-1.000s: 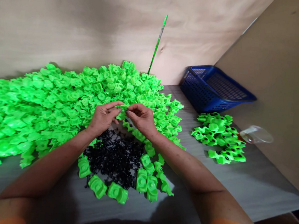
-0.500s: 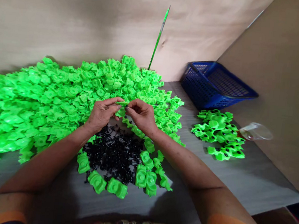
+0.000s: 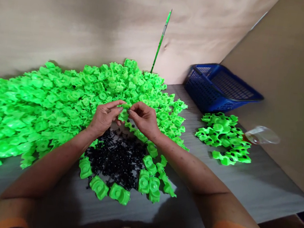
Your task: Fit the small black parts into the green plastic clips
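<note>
The grey tabletop (image 3: 258,183) meets a far wall (image 3: 69,18) and a right panel (image 3: 288,81); its near right edge slants towards the person. Grey surface shows along the near side and in a band between the two green groups, giving the right forearm side room.

The large green heap (image 3: 61,100) covers the far left, too many pieces to count. One blue basket (image 3: 205,94) sits in the far right corner. One pile of black pins (image 3: 117,161), uncountable, lies between the forearms. Near of the basket is one smaller green cluster (image 3: 221,128), its pieces overlapping. One slim green stick (image 3: 160,46) rises, slightly tilted, at the heap's far edge. One clear container (image 3: 266,135) is right of the cluster, near the panel.

Two hands meet over the heap's near edge. The left hand (image 3: 104,118) has its fingers clamped on one green piece (image 3: 123,115); the right hand (image 3: 144,118) has its fingers pinched together on a thin black part (image 3: 127,108) at that piece.

Three loose green pieces (image 3: 119,194) curve around the pins' near left side; two paired green pieces (image 3: 144,181) lie to their right.
</note>
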`<state>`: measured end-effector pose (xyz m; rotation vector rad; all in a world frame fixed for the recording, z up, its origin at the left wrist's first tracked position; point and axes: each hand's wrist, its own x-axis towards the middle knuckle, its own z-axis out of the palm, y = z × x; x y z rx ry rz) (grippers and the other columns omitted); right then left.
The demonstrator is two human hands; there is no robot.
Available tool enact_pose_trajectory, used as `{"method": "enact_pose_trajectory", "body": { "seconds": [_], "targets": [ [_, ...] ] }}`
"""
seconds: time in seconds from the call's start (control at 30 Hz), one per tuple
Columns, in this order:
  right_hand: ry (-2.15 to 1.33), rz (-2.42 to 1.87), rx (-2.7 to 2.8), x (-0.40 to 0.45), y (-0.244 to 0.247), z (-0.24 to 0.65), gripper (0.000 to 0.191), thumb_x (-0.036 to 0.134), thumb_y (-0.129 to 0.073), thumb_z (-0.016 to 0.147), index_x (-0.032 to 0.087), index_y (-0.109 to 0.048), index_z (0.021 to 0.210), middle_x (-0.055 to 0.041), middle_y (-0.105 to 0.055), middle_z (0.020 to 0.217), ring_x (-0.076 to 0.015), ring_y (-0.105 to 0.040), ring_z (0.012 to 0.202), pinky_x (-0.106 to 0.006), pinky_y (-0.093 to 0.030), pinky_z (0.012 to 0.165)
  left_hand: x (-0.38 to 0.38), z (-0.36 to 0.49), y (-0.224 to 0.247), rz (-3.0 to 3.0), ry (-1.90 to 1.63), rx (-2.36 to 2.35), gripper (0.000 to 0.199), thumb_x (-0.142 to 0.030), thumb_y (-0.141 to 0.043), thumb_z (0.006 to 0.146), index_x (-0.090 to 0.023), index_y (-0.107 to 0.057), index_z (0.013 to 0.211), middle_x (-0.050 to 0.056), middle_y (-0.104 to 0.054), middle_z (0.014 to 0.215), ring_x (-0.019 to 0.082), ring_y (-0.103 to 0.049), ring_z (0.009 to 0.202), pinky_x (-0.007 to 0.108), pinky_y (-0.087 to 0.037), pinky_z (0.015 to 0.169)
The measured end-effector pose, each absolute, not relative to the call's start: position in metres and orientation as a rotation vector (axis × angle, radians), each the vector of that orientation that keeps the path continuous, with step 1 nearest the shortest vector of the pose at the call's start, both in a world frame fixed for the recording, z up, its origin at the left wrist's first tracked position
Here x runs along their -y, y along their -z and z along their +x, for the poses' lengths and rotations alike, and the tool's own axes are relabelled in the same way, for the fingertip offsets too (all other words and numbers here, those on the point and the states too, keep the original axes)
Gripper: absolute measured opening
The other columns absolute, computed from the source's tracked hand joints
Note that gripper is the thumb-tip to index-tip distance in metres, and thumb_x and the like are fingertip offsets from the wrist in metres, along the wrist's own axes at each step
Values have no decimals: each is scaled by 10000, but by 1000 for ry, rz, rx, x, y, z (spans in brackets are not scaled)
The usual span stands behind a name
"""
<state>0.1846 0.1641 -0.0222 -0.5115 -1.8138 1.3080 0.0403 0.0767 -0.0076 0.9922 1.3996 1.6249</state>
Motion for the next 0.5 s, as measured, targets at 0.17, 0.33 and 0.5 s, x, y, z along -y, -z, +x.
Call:
{"method": "enact_pose_trajectory", "body": {
  "seconds": [0.17,0.33,0.5],
  "targets": [
    [-976,-521,2316,-167,11,195,205,330,-681,936,188,-612,805,2,-605,725,-135,-519,693,-273,-398,658,-82,28,4,852,-1694,-1376,550,-427,-845,670,-154,-738,1136,-60,-599,619,144,-657,492,249,-563,462],
    [-193,-279,3077,-135,4,195,232,115,-586,979,127,-749,1143,-164,-757,1136,-291,-589,1119,-406,-428,908,-81,24,0,784,-1677,-1344,626,-238,-774,626,-152,-668,1237,-96,-547,619,168,-720,577,249,-592,523],
    [48,-250,3233,-121,15,186,316,141,-481,1060,110,-774,1173,-194,-765,1144,-351,-539,1264,-471,-414,969,-78,32,-4,825,-1623,-1354,682,-178,-760,583,-158,-665,1259,-128,-466,581,176,-731,594,248,-603,527]
  ]
}}
